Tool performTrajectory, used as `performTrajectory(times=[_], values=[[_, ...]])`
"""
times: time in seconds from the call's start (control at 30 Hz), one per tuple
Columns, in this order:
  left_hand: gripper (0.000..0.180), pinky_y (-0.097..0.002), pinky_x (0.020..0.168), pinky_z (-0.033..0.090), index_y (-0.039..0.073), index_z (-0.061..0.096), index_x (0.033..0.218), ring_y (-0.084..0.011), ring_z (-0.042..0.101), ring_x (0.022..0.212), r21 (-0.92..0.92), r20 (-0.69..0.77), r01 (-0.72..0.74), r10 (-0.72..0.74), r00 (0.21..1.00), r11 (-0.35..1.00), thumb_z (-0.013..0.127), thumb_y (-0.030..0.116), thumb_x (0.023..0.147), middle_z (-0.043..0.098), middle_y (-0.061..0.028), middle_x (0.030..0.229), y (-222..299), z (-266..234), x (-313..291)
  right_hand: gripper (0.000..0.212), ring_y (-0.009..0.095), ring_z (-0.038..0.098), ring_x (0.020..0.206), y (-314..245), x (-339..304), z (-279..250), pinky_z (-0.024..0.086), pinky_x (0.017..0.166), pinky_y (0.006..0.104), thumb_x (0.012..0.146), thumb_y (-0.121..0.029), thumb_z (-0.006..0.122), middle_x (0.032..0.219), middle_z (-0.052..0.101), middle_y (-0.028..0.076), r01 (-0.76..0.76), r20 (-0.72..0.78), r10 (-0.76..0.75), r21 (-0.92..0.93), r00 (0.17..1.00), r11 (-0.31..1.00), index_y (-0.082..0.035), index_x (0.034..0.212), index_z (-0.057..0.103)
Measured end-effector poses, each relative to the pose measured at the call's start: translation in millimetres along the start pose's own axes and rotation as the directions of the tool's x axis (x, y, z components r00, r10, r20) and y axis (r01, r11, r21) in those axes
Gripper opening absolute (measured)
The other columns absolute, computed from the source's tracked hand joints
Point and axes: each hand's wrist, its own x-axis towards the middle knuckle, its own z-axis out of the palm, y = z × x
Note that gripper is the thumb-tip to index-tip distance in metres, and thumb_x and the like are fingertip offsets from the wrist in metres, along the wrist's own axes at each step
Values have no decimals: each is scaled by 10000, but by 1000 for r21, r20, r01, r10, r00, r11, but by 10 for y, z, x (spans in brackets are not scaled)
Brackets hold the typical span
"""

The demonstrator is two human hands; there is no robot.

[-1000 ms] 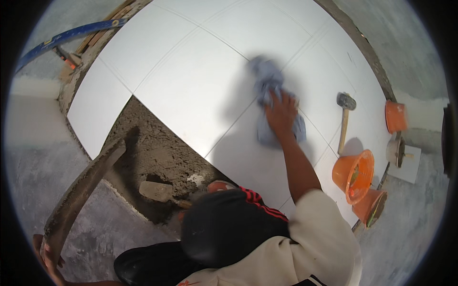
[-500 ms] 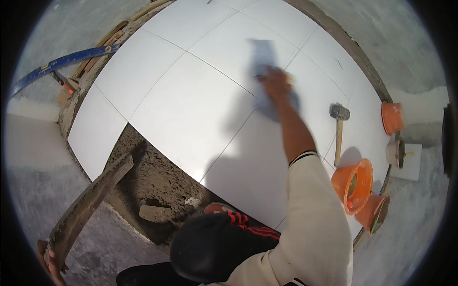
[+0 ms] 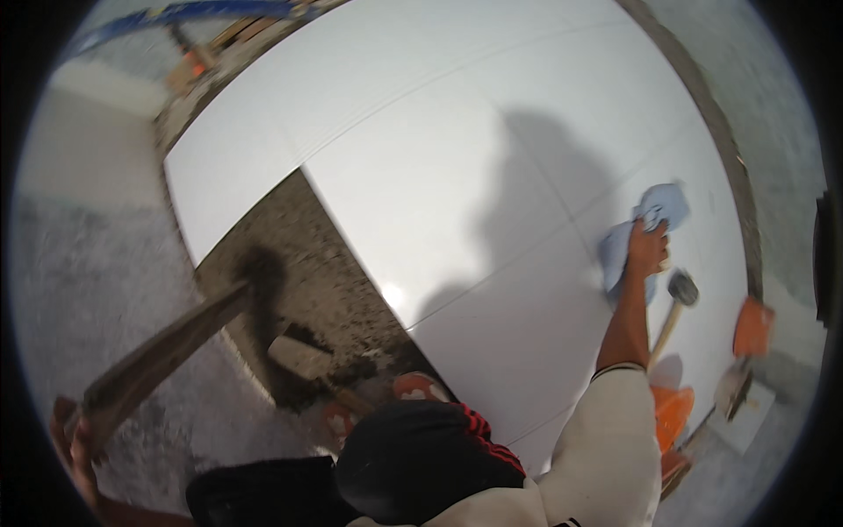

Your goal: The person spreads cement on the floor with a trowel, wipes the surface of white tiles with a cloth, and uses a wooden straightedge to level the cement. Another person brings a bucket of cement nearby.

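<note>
Pale blue, crumpled cloth [image 3: 665, 202] lies beside the mallet [image 3: 683, 289]. Right hand [image 3: 648, 249] grips it, fingers curled; left hand [image 3: 79, 448] grips a plank [image 3: 167, 347].

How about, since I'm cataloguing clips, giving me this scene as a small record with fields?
Left hand: closed around the near end of a long board
Right hand: on a blue cloth; exact grip blurred
Surface under cloth: white tiles
Untiled patch: dark mortar, with a trowel lying on it
Near right forearm: mallet, orange bucket
Upper left: blue bar
</note>
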Motion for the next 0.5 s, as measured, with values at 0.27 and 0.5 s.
performTrajectory(times=[0.27, 0.5], values=[[691, -297, 538, 440, 24, 616, 1235, -144, 577, 709, -443, 1, 54, -60, 998, 895, 748, 573, 838, 590, -73, 927, -458, 87, -53, 771, 380, 458, 1459, -2823, -1019, 111, 426, 1088, 652, 938, -664, 617, 1585, 502, 131, 755, -137, -743, 86, 655, 650, -283, 1591, 460], [740, -318, 605, 470, -12, 614, 1223, -179, 595, 900, 207, 113, -15, -8, 994, 978, 760, 582, 805, 584, -85, 1005, 336, 124, -147, 652, 298, 423, 1475, -3836, -2958, -234, 278, 1213, 621, 935, -468, 716, 1583, 521, 17, 917, -148, -970, 377, 194, 126, -305, 1540, 534]])
